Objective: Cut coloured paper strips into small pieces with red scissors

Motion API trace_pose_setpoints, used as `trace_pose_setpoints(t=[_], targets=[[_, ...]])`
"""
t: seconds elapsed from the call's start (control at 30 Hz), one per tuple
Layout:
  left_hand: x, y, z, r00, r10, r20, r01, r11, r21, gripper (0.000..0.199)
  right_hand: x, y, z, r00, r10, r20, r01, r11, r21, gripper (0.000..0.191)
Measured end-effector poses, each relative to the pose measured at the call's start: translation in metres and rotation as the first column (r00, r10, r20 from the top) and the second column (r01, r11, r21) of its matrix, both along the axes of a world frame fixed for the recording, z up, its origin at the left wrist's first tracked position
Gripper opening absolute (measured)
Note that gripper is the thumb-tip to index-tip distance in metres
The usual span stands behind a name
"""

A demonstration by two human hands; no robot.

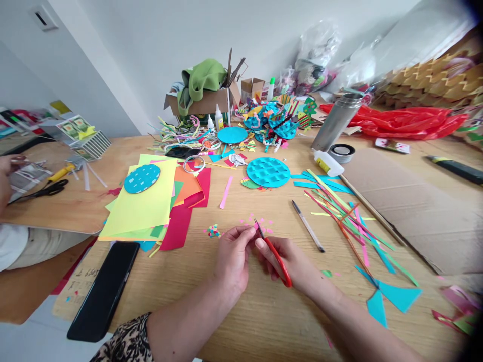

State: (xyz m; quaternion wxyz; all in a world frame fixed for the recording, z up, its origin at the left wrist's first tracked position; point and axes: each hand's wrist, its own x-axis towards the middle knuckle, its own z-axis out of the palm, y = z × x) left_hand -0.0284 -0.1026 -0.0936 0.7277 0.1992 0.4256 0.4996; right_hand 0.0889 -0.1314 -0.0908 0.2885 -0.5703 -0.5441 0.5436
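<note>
My right hand (283,256) is closed around a pair of red-handled scissors (277,259), whose blades point up and away from me. Just left of the blades, my left hand (234,254) has thumb and fingers pinched together; what they hold is too small to make out. Tiny pink paper bits (268,222) lie scattered on the table around the scissor tips. Beside my left hand is a little pile of multicoloured paper bits (213,231). Farther off are a pink paper strip (226,192) and a blue oval with raised scales (268,172).
Coloured paper sheets (145,211) and a black phone (103,291) lie to the left. A pen (308,226), paper strips (349,221) and cardboard (418,206) are on the right. Behind stand a steel bottle (335,123) and a box (204,105). Another person's hand (11,163) shows at far left.
</note>
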Motion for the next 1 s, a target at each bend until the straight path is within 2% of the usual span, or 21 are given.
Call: trace_pose_setpoints(t=[1.0], targets=[[0.0001,-0.0004,0.0004,0.999,0.005,0.040,-0.003,1.000,-0.029,0.014,-0.0009,-0.0010,0.0003,0.999,-0.020,0.032,0.020,1.000,-0.024,0.061]])
